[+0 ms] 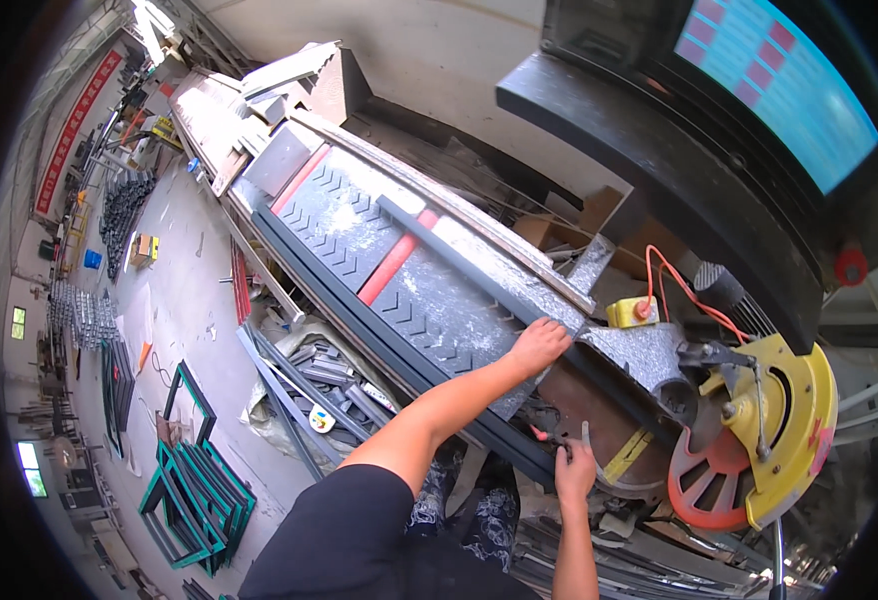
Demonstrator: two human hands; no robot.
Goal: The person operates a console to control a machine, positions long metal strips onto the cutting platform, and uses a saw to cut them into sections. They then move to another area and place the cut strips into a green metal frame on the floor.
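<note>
My left hand [542, 346] is closed over a long dark grey profile bar [459, 272], near its end by the saw. The bar lies lengthwise on the machine bed [414, 312], which carries rows of chevron marks and red cross strips. My right hand [575, 468] is at the front edge of the brown saw table [584, 408], fingers curled around something small and dark, partly hidden. A small red-tipped part [541, 434] shows just beside it. To the right stands a cut-off saw with a yellow guard [785, 430] and a red slotted lower cover [709, 480].
A screen [779, 85] on a dark housing hangs at upper right. A yellow switch box [632, 312] with an orange cable sits behind the saw. Dark profiles [359, 330] line the bed's front. Offcuts fill a sack [324, 375]; green-edged frames [199, 500] stack on the floor at left.
</note>
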